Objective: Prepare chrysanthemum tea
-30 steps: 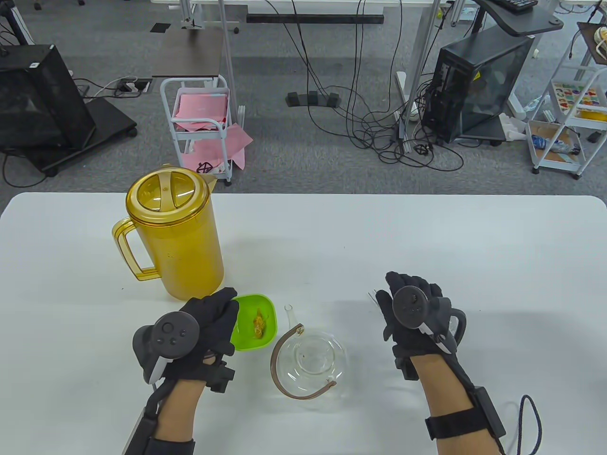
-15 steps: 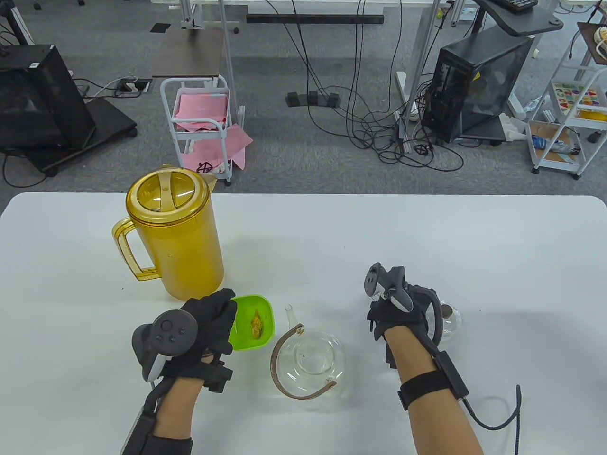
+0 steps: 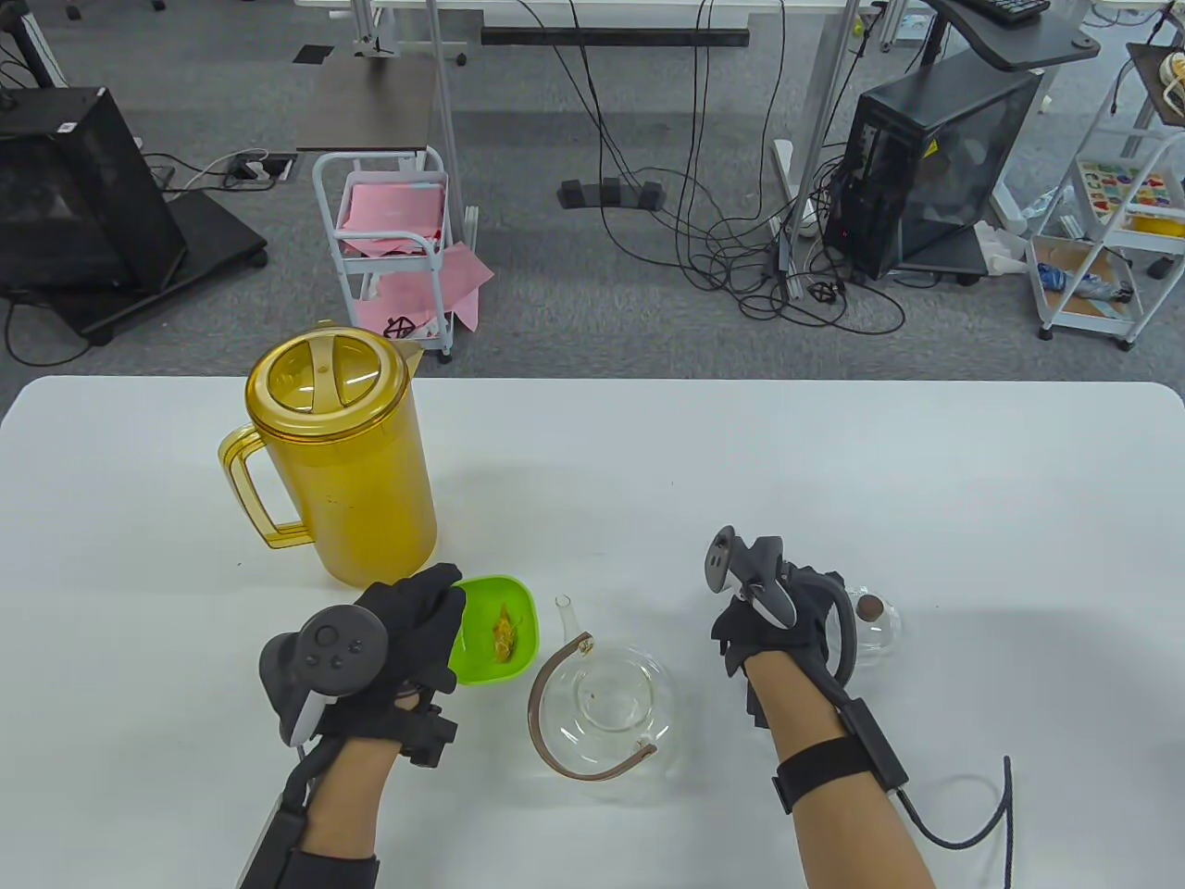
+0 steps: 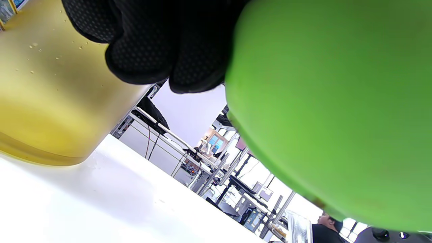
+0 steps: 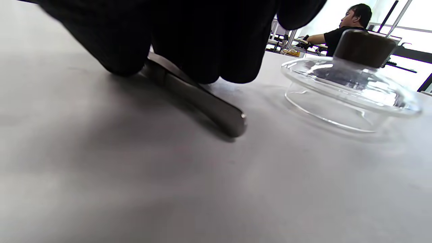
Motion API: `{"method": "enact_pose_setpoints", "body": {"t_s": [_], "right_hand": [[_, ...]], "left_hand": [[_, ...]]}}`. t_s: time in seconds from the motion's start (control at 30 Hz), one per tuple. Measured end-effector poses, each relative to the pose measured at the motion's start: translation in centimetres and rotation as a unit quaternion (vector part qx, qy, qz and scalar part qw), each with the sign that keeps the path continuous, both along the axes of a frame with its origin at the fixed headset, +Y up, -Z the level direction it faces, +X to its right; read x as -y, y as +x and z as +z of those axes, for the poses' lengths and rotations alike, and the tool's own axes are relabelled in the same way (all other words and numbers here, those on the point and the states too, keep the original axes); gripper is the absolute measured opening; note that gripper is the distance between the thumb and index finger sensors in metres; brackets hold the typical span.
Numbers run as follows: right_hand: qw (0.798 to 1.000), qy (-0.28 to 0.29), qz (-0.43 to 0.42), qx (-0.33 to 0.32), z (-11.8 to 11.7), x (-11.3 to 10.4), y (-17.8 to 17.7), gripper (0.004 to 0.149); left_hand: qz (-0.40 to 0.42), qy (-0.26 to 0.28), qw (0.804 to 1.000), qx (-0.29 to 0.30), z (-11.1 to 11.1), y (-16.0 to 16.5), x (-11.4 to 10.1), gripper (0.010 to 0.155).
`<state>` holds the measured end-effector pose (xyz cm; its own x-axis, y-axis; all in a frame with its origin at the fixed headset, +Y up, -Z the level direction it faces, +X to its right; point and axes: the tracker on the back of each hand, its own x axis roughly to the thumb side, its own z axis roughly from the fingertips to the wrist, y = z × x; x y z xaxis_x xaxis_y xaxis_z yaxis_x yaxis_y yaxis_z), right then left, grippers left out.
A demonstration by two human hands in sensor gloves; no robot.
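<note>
A green bowl point(image 3: 520, 594) with a dried chrysanthemum point(image 3: 504, 635) stands left of the open glass teapot point(image 3: 613, 706). My left hand point(image 3: 421, 619) holds the bowl's left rim; in the left wrist view its fingertips point(image 4: 162, 44) sit against the bowl point(image 4: 330, 101). My right hand point(image 3: 742, 632) rests on the table right of the teapot, turned on edge. Its curled fingers point(image 5: 202, 44) grip metal tweezers point(image 5: 211, 109) lying flat on the table. The glass teapot lid point(image 3: 876, 622) with a brown knob stands just right of that hand.
A tall amber pitcher point(image 3: 356, 482) with its lid on stands behind the bowl, close to my left hand. The pitcher's wall point(image 4: 44, 101) fills the left of the left wrist view. The lid point(image 5: 347, 87) is close beside the tweezers' end.
My right hand has rolled from palm-down onto its edge and come down on the tweezers, uncovering the glass lid. The left hand and bowl have hardly moved.
</note>
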<state>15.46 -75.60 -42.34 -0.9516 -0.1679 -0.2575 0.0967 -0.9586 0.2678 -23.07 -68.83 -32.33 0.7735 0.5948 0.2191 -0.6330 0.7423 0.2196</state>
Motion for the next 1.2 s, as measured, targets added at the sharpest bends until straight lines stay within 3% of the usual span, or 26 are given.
{"method": "enact_pose_setpoints", "body": {"t_s": [0.1,0.4,0.57,0.8,0.97,1.2], "right_hand": [[1.000,-0.007,-0.019,0.003,0.5,-0.1,0.2,0.062],[0.999,0.029,-0.019,-0.017,0.8,0.5,0.4,0.046],[0.990,0.105,-0.093,-0.015,1.6,-1.5,1.6,0.046],[0.961,0.163,-0.224,-0.023,2.7,-4.0,3.3,0.047],[0.923,0.205,-0.322,-0.053,3.5,-6.0,3.6,0.049],[0.877,0.238,-0.390,-0.148,5.1,-10.5,1.9,0.045]], "left_hand": [[-0.003,-0.003,1.000,0.001,0.0,0.1,0.1,0.044],[-0.009,-0.010,1.000,0.003,-0.1,0.4,0.4,0.044],[-0.006,-0.012,1.000,0.000,-0.1,0.1,0.4,0.044],[-0.009,-0.013,1.000,0.004,-0.1,0.4,0.4,0.044],[-0.013,-0.015,1.000,0.006,-0.1,0.5,0.5,0.044],[-0.015,-0.019,1.000,0.008,-0.2,0.8,0.5,0.044]]}}
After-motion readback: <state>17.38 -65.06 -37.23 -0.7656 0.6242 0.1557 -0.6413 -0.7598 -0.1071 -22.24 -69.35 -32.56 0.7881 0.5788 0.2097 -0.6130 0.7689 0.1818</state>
